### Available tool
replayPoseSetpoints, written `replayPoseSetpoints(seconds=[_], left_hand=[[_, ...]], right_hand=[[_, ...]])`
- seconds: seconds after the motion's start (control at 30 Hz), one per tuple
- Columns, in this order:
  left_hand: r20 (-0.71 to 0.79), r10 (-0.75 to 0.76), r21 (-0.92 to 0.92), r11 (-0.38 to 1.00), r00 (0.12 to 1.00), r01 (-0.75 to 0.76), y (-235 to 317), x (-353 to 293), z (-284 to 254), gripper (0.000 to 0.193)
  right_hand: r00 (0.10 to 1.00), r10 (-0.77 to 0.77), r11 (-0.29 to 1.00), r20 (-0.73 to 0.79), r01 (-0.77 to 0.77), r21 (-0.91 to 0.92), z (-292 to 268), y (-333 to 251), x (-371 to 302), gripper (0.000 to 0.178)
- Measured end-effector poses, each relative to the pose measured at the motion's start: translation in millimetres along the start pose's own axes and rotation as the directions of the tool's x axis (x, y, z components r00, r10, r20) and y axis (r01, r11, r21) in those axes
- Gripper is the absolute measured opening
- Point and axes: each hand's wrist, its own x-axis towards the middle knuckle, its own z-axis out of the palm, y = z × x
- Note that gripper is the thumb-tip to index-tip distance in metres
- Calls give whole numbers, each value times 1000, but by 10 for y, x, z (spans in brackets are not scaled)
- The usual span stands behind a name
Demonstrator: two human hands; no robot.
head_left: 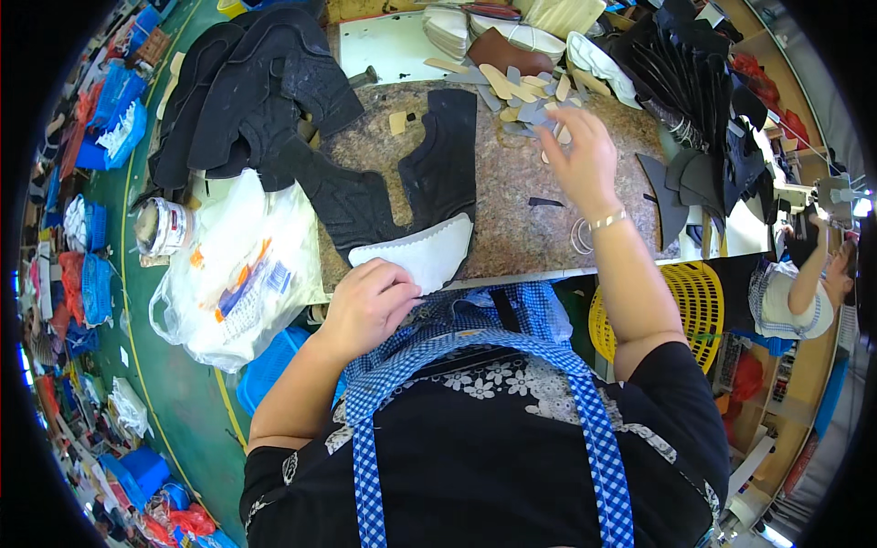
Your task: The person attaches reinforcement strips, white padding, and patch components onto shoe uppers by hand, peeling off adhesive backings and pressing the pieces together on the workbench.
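Blue-and-white checked apron (pixel 603 475), one, over a black top (pixel 493 466) with pale floral trim: nearest.

Hands, two, both mine. Left hand (pixel 370 306): fingers bent and drawn together on the near left edge of a white piece (pixel 420 254) — whether pinching or only pressing, I cannot tell. Right hand (pixel 589 164): half open, thumb parted from the fingers, with hold of nothing that I can see; it hangs at the near side of a heap of small tan and grey pieces (pixel 502 82) (a bracelet (pixel 607 219) circles that wrist).

White piece, one: curved, its far edge toothed, lying on the near end of a black panel (pixel 448 146) at the front of my mottled brown counter (pixel 521 242).

Also on the counter: stacked black panels (pixel 237 91), far left; a brown piece (pixel 507 50), beyond the heap; dark curved pieces (pixel 694 178), right.

Left side: a white plastic bag (pixel 233 283) — with a round tub (pixel 163 226) just beside it. Below, right: a yellow basket (pixel 703 301).
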Motion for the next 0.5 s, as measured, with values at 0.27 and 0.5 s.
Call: replayPoseSetpoints(seconds=[0.27, 0.5], left_hand=[[-104, -68, -48, 997, 992, 63, 196, 149, -123, 26], [-4, -265, -484, 844, 964, 230, 109, 372, -139, 13]], right_hand=[[978, 67, 995, 199, -80, 56, 420, 534, 216, 19], [760, 592, 453, 269, -590, 669, 219, 527, 242, 16]])
